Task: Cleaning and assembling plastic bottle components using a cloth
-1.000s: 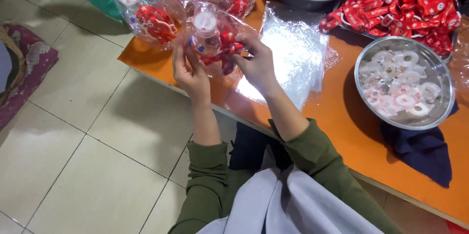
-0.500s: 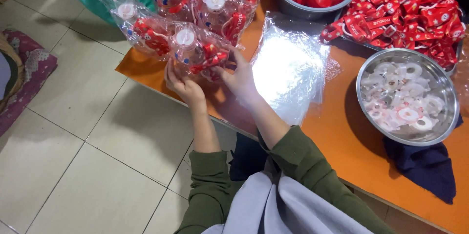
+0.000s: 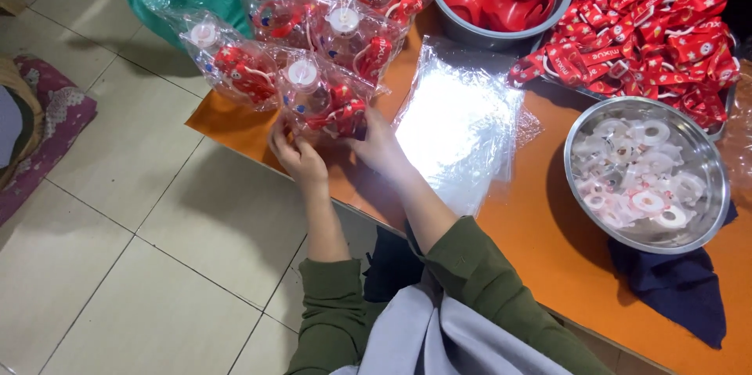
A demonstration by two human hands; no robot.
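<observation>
While your left hand (image 3: 296, 154) and right hand (image 3: 381, 144) both pinch the bagged bottle (image 3: 319, 99) at the orange table (image 3: 540, 234) edge, it lies just ahead of your fingers. More bagged bottles (image 3: 298, 7) lie beyond it, a stack of clear bags (image 3: 458, 128) just right of your right hand.

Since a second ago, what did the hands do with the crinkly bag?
Both hands, left hand and right hand, lowered the clear plastic bag with red-strapped bottle onto the orange table, beside other bagged bottles. They still hold it. The steel bowl of white rings stayed put.
</observation>
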